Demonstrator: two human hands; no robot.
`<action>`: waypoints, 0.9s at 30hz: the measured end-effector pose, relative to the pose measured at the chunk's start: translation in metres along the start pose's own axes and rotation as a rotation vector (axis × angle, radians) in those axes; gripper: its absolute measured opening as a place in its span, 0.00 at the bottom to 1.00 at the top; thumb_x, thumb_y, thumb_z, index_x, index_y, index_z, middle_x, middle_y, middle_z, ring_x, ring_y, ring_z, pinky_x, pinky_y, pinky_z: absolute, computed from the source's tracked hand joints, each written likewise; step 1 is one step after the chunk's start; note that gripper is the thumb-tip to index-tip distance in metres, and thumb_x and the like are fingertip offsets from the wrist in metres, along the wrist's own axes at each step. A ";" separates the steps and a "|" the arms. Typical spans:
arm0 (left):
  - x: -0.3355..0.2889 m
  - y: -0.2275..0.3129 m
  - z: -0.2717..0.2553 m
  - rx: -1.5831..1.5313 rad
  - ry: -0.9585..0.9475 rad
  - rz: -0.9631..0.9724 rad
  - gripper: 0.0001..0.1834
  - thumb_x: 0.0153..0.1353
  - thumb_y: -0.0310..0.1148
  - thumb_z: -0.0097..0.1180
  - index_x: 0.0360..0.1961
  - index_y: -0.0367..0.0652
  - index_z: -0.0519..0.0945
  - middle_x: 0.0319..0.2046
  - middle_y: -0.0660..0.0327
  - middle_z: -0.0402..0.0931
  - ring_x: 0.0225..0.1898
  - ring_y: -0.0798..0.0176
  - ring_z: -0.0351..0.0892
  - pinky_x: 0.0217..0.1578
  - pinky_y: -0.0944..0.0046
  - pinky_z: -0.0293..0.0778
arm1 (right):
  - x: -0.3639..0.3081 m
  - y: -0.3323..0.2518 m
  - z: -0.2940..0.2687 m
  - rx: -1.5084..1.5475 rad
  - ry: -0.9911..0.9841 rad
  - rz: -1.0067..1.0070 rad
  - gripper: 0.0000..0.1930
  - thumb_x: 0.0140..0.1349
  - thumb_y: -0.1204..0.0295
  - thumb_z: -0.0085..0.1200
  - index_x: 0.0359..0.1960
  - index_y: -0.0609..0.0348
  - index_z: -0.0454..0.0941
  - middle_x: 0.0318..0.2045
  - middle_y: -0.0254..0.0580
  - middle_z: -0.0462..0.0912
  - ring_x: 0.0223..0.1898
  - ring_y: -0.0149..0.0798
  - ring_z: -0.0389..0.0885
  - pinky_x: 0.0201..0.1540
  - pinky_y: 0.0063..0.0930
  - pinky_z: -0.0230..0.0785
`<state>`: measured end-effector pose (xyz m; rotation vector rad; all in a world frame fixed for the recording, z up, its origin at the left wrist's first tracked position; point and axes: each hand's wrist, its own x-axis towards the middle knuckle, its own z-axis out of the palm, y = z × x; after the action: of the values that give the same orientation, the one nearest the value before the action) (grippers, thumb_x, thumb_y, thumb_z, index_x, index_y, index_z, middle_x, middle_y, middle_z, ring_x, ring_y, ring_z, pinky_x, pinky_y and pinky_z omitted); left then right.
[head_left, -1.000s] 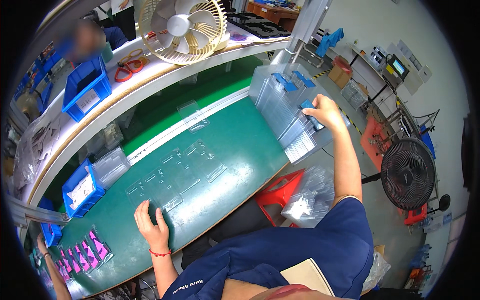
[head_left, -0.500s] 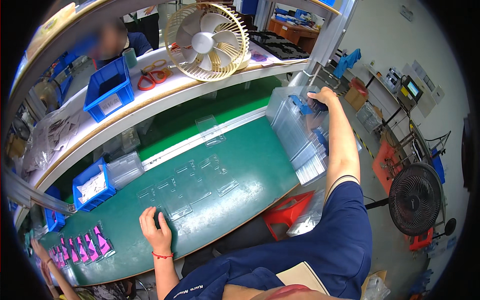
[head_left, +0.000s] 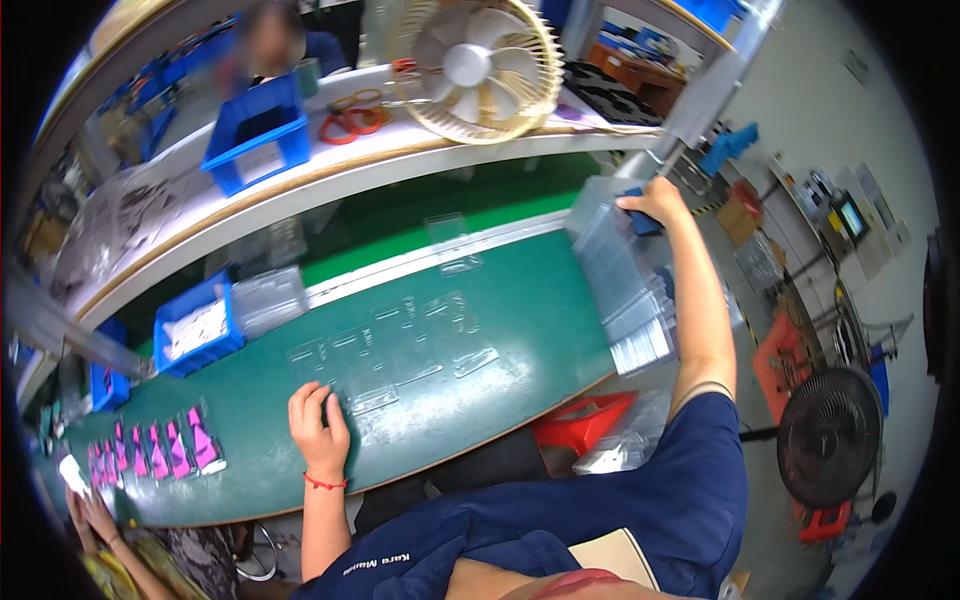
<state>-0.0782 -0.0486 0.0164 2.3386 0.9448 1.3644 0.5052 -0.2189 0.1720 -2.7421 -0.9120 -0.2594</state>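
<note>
at the far right end of the green worktop (head_left: 540,320), the right hand (head_left: 655,203) reaches to a stack of clear plastic trays (head_left: 625,285).
its fingers curl over the stack's top far corner, touching it; whether they grip, i cannot tell. the left hand (head_left: 318,425) lies flat, fingers spread on a clear sleeve (head_left: 370,400). the trays look light, thin, slippery and bendy; best held by the edges.

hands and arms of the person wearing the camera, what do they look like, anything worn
Both forearms are bare. The left hand has a thin red string bracelet at the wrist. The right hand wears nothing visible. Short dark blue sleeves cover the upper arms, part of a dark blue shirt with small white lettering by the left sleeve.
</note>
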 end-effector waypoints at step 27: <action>-0.014 0.053 0.025 -2.040 -0.592 -0.998 0.31 0.63 0.25 0.52 0.66 0.43 0.57 0.61 0.55 0.62 0.64 0.55 0.61 0.62 0.42 0.61 | -0.289 -0.299 0.081 1.396 -0.874 -0.321 0.09 0.60 0.74 0.58 0.39 0.64 0.73 0.32 0.35 0.80 0.33 0.23 0.76 0.36 0.20 0.70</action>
<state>-0.0404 -0.0951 0.0220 0.3745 0.0679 0.4101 0.1031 -0.1271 0.0753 -1.2970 -1.0601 1.1486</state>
